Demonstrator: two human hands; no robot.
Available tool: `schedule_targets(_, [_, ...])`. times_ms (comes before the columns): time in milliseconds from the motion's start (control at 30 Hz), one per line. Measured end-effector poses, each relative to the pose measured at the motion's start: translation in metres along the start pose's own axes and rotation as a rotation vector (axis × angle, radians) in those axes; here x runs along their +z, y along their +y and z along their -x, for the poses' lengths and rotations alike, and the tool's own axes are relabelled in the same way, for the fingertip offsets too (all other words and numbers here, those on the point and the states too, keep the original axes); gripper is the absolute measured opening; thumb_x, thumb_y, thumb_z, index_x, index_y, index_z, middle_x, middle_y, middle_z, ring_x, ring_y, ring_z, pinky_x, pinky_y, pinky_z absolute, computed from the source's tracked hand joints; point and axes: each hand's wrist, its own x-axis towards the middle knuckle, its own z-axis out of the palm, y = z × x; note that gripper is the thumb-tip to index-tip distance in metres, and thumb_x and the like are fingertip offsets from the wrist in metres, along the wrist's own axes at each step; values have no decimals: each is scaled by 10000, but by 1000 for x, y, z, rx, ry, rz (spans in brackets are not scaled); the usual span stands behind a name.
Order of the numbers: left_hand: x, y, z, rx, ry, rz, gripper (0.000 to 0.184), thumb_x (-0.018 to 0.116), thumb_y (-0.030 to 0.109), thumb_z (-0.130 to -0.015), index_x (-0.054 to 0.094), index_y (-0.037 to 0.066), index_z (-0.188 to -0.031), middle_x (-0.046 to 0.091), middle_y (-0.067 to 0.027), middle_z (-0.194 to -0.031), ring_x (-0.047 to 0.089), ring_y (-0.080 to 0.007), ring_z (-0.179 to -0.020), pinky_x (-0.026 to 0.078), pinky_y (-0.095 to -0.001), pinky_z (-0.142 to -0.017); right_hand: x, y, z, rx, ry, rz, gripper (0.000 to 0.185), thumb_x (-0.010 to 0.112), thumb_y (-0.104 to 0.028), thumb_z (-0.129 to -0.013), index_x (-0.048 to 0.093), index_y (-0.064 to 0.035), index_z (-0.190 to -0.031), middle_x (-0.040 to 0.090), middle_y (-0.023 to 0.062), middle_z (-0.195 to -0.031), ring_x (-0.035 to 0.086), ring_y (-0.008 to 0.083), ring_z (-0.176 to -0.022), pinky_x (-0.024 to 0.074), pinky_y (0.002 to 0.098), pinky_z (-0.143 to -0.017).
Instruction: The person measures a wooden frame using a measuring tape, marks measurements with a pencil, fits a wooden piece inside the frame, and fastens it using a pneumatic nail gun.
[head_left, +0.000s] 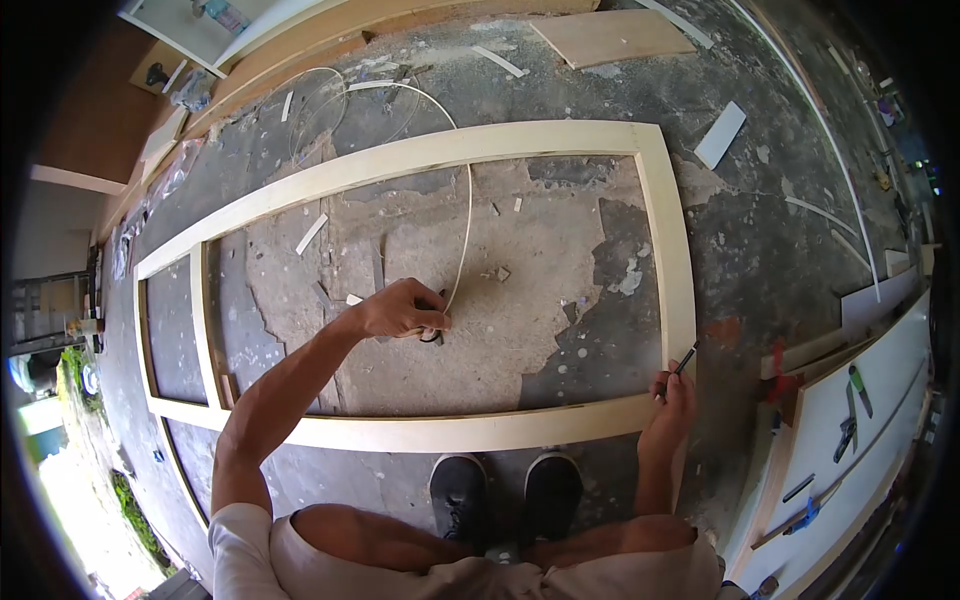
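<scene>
patchy floor [490,365]; left hand [404,308] partly hides a pale strip [471,205].

No lettering, number or sign you can read right now; up at your far left, any print on that clear bluish plastic bottle [224,15] is too small.

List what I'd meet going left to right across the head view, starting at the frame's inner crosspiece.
Wooden inner crosspiece, short white strip, left hand, black right shoe, right hand, white rectangular offcut, green-handled tool.
</scene>
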Motion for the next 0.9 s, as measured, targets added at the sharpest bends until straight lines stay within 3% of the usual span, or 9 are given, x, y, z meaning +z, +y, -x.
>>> schedule_targets(133, [29,-8,-5,-99,179,-62,282,724,293,-909,754,23,-832,641,-43,-668,567,-126,-617,440,-327,-589,-8,-8,28,-14,46,68,321,558,-178,-991,615,30,-1228,644,48,-929,528,132,-794,400,291,-744])
schedule_targets(200, [49,-10,3,-60,465,-340,317,726,341,-904,758,32,-843,671,-110,-710,600,-203,-611,462,-376,-614,-24,-21,53,68,37,124,328,557,-170,-992,605,39,-1240,664,69,-959,563,150,-817,432,304,-769])
schedule_targets(267, [68,-15,17,-109,562,-564,430,728,460,-876,749,30,-887,676,-166,-769,631,-273,-640,486,-410,-657,-43,-37,87,205,70,203,333,554,-172,-999,598,45,-1248,681,94,-992,600,168,-852,468,316,-789])
schedule_targets(333, [88,-24,40,-124,686,-428,500,748,505,-843,737,20,-967,677,-169,-775,646,-269,-673,498,-407,-675,-75,-57,126,248,65,254,322,564,-165,-997,607,50,-1233,700,119,-994,631,183,-849,493,323,-788])
schedule_targets(400, [88,23,85,-435,573,-224,561,764,526,-818,723,7,-1026,692,-175,-812,664,-267,-709,513,-396,-691,-116,-89,168,296,82,295,297,610,-136,-981,611,49,-1213,706,129,-968,637,173,-771,504,302,-717])
schedule_targets(467, [112,14,132,-295,829,-239,547,753,510,-828,727,7,-1042,713,-190,-820,694,-315,-746,517,-418,-696,-138,-151,209,358,39,575,254,604,-132,-984,622,53,-1157,712,130,-893,637,152,-707,507,278,-652])
schedule_targets(600, [155,55,247,-567,904,21,451,709,448,-867,733,15,-989,707,-188,-786,696,-337,-757,522,-424,-728,-185,-280,288,399,-223,933,196,622,-120,-948,657,44,-1050,705,91,-794,622,118,-668,489,279,-611])
schedule_targets(733, [229,94,360,-711,903,179,424,682,428,-879,738,8,-907,710,-212,-809,700,-372,-804,520,-432,-747,-237,-404,351,539,-349,960,225,647,-157,-924,672,37,-1037,714,100,-798,630,131,-663,492,283,-604])
schedule_targets(900, [326,108,453,-826,830,330,453,661,431,-858,736,-12,-912,725,-201,-853,705,-361,-841,526,-441,-799,-325,-503,390,426,-707,1132,191,636,-106,-896,689,54,-986,701,95,-774,651,152,-664,496,287,-592])
